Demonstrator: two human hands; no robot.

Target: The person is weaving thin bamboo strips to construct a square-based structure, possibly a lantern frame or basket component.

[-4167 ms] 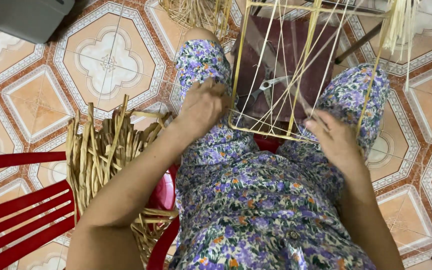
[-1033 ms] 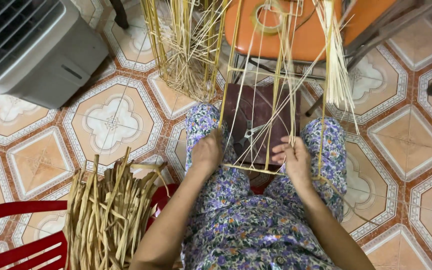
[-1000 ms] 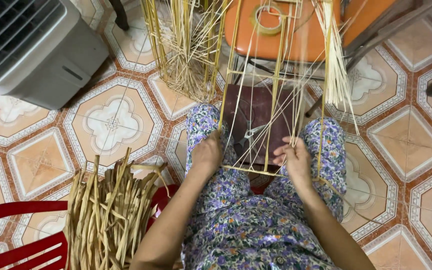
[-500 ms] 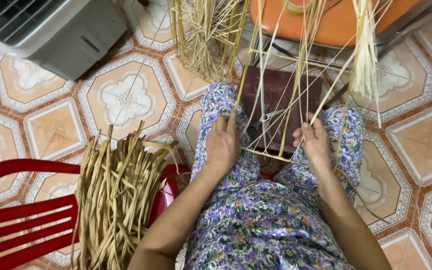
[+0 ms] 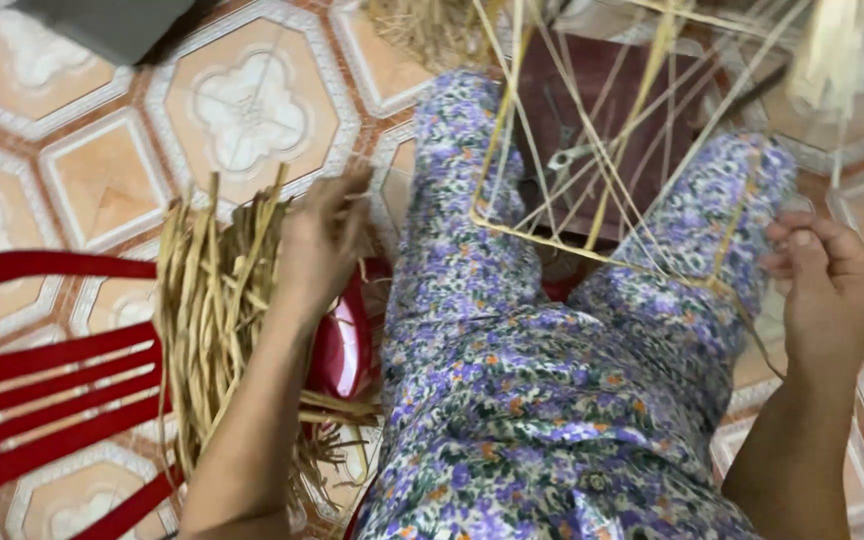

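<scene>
Head-camera view, looking down on a seated person's lap, which is covered by purple floral trousers point(image 5: 552, 400). At the lower left, a red plastic chair point(image 5: 42, 390) is seen, with a bundle of dried tan reed strips point(image 5: 217, 320) laid across its seat. The left hand point(image 5: 322, 240) is placed on the top of that bundle, fingers loosely curled among the strips; whether any strip is gripped cannot be told. The right hand point(image 5: 827, 285) is closed around the corner of a square frame of pale yellow cane strands point(image 5: 592, 170), which is held over the knees. Beyond the knees, a dark maroon stool point(image 5: 602, 110) stands on patterned orange floor tiles point(image 5: 242, 110).
</scene>
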